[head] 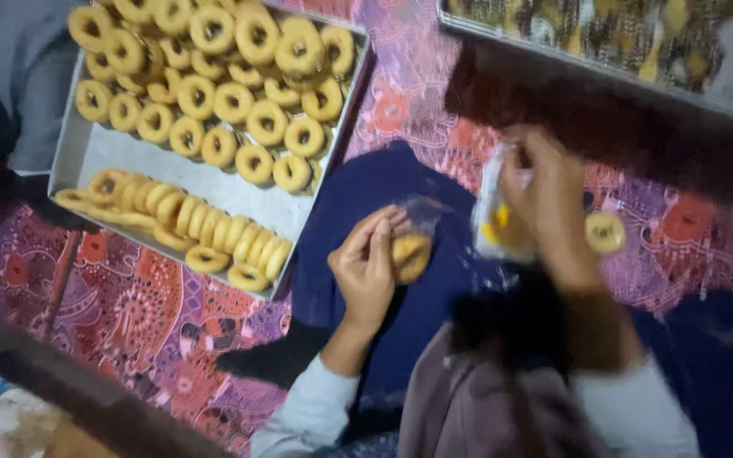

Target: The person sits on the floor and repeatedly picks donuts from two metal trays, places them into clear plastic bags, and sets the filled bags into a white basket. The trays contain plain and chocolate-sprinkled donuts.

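My left hand (366, 267) grips a golden ring-shaped pastry (411, 257) inside a clear plastic bag, held over dark blue cloth on my lap. To its right, my right hand (545, 199) is raised and closed on a clear plastic bag (492, 219) with something yellow inside. The picture is blurred around both hands. One loose ring pastry (605, 231) lies on the patterned cloth just right of my right hand.
A metal tray (95, 153) at the upper left holds several ring pastries, piled at the back and lined in a row at the front. Another tray (604, 38) with bagged items sits at the top right. A pink and red patterned cloth (142, 309) covers the floor.
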